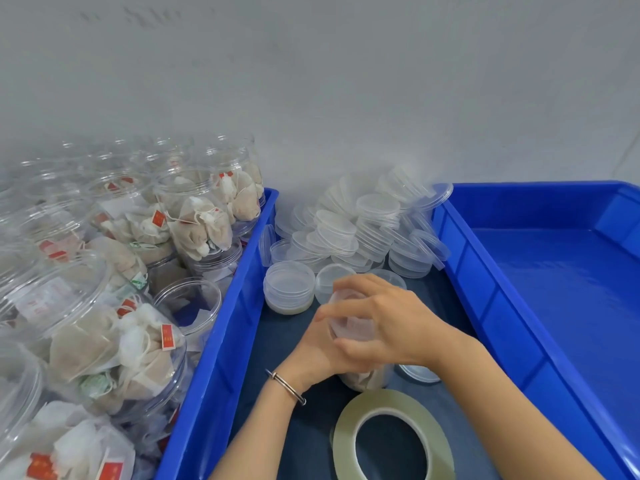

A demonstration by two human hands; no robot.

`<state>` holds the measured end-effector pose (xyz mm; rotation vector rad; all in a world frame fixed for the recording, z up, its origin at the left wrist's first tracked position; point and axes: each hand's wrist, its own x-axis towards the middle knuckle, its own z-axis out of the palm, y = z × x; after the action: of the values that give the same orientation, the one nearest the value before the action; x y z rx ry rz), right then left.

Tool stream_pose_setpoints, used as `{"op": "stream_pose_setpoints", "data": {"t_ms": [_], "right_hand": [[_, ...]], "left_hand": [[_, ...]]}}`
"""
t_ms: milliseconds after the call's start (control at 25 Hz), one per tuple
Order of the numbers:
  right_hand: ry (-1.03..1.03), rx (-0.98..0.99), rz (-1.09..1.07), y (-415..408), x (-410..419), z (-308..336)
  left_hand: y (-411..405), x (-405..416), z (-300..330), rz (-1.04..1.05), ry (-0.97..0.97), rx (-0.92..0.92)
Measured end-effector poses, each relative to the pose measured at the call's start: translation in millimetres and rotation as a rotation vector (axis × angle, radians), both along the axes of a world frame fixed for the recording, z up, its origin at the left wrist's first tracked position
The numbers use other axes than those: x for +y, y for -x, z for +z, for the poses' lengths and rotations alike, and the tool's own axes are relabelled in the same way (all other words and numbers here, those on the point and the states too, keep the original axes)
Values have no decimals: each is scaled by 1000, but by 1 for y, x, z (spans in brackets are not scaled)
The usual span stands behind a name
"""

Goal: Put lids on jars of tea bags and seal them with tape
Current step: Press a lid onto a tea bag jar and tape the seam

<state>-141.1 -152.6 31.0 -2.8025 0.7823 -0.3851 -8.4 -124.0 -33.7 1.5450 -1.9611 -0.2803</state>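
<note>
Centre frame: left hand (320, 344) gripping jar (363, 379); right hand (384, 320) fingers curled over lid (349, 327). Tape roll (393, 436) below, lower frame.

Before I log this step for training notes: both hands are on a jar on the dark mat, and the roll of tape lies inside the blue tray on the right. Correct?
Not quite. The head view shows the roll of tape lying on the dark mat, just in front of the jar, not in the blue tray on the right. The left hand and right hand are indeed on the jar.
</note>
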Motion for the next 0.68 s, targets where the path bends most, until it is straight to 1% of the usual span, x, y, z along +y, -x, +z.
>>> {"op": "stream_pose_setpoints", "data": {"t_ms": [80, 120, 160, 280, 360, 400, 440, 480, 520, 560, 600, 640, 680], "right_hand": [[-59, -28, 79, 4, -4, 4], [-87, -48, 101, 4, -5, 6], [-113, -57, 122, 3, -5, 8], [-116, -22, 164, 3, -2, 11], [1, -28, 143, 4, 4, 7], [76, -49, 92, 3, 9, 0], [162, -86, -3, 0, 16, -8], [216, -116, -147, -7, 26, -16], [206, -99, -304, -17, 34, -18], [134, 22, -417, -27, 42, -16], [66, 115, -524, -33, 47, -11], [68, 155, -597, -37, 48, -5], [72, 174, -551, -36, 40, -4]], "left_hand": [[-7, 3, -5, -4, -90, 188], [-9, 3, -8, -39, -96, 254], [-10, 4, -6, -80, -126, 279], [-19, 2, -4, -198, -232, 194], [-23, 0, -2, -257, -216, 81], [-17, -3, -5, -217, -144, -25], [-7, -4, -8, -107, -31, -132], [1, -5, -10, 0, 114, -201], [-1, -7, -14, 144, 328, -259], [5, -3, -16, 239, 289, -174], [12, -1, -21, 216, 205, -14], [15, 0, -25, 179, 104, 200], [10, -1, -29, 193, 26, 347]]}}
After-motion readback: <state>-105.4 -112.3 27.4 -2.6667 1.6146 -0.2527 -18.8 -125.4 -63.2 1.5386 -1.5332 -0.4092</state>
